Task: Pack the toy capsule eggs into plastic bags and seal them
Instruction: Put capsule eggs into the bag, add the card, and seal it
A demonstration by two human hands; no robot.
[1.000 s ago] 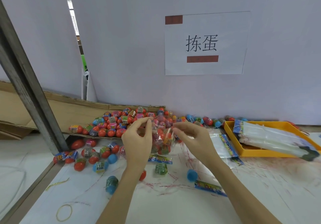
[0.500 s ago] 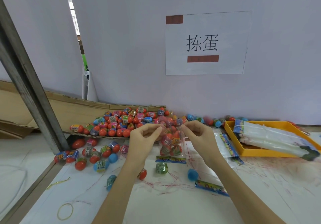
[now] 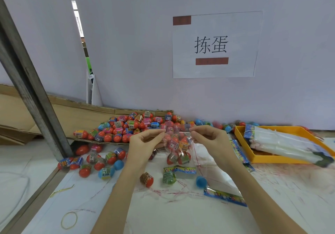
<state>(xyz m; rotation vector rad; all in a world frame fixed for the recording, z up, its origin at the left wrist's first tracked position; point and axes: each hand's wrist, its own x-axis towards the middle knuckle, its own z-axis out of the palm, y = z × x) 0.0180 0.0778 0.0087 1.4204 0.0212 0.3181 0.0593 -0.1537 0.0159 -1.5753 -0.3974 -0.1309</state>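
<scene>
Hands at frame centre pinch the top of a clear bag [image 3: 178, 147] of eggs, left hand [image 3: 145, 143] and right hand [image 3: 208, 139] at opposite corners. Loose eggs [image 3: 126, 126] lie heaped behind it on the table [image 3: 181, 215].

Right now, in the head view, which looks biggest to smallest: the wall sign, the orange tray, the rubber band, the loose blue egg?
1. Wall sign
2. Orange tray, though it lies nearer the camera
3. Rubber band
4. Blue egg
</scene>
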